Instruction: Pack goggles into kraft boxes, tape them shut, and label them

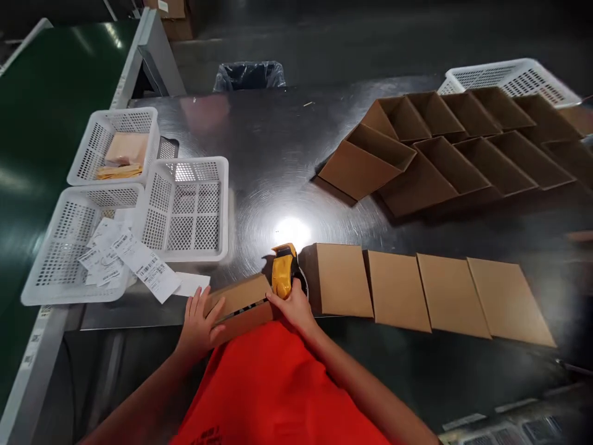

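Observation:
A small cardboard box [248, 292] lies at the table's near edge, against the red shirt. A dark strip shows along the seam between its top and front side. My left hand [199, 321] holds the box's left end, fingers spread over the top and thumb against the front. In my right hand [296, 306] is a yellow and black tape dispenser [282, 272], at the box's right end. My right fingertips reach the box's top edge; part of the grip is hidden behind the dispenser.
Several closed boxes [345, 281] form a row on the right. Behind them stand open-topped boxes [370, 157]. White baskets [222, 210] are at left, one holding printed labels [151, 266]. A green conveyor [50, 111] runs along the left; a lined bin [250, 75] stands beyond the metal table [269, 142].

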{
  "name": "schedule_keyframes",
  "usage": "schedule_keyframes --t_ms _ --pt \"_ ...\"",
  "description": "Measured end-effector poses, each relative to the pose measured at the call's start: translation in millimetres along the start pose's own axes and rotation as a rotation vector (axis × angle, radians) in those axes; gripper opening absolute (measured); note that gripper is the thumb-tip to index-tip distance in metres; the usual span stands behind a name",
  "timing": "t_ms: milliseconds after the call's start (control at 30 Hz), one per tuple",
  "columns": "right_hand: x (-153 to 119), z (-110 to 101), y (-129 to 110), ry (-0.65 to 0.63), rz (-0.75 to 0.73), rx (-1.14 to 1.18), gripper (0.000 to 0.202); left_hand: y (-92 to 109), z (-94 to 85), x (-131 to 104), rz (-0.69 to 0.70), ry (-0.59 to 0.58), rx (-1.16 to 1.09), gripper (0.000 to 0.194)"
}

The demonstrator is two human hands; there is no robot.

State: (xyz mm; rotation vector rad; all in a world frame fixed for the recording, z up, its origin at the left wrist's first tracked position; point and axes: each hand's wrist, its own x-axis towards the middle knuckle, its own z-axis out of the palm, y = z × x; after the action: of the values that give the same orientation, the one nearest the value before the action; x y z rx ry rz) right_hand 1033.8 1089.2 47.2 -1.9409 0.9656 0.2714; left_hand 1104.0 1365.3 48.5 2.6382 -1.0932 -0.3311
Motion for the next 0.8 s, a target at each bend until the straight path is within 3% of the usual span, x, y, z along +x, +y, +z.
schedule_keyframes --t_ms 133,267,367,500,567,633,733,800 --pt "-4.0 2.0 9.9 0.022 0.062 0.094 0.050 13.3 16.7 -4.0 -0.174 0.119 -0.174 0.046" --pt "-11.4 0.5 11.9 0.106 0.039 0.133 0.048 7.6 20.7 15.9 -0.209 0.194 -0.362 0.037" --pt "-23.1 -7.2 4.4 0.149 -0.031 0.282 0.051 2.1 16.9 32.0 -0.185 0.184 -0.451 0.031" --pt "-44.2 -28.1 -12.3 0.177 -0.149 0.528 0.043 8.8 10.9 51.0 -0.188 0.128 -0.567 0.030" --pt "-49.2 -38.4 -20.5 0.103 -0.195 0.577 0.039 13.7 10.1 59.8 -0.181 0.098 -0.615 0.031" --pt "-46.9 -44.3 -26.4 -0.071 -0.205 0.625 0.044 16.4 11.6 66.3 -0.190 0.115 -0.658 0.030" --pt "-32.9 -45.9 -27.1 -0.335 -0.182 0.661 0.052 15.7 18.1 70.5 -0.198 0.176 -0.757 0.026" --pt "-21.9 -47.1 -21.6 -0.419 -0.190 0.635 0.053 12.6 23.7 70.6 -0.228 0.194 -0.831 0.032"
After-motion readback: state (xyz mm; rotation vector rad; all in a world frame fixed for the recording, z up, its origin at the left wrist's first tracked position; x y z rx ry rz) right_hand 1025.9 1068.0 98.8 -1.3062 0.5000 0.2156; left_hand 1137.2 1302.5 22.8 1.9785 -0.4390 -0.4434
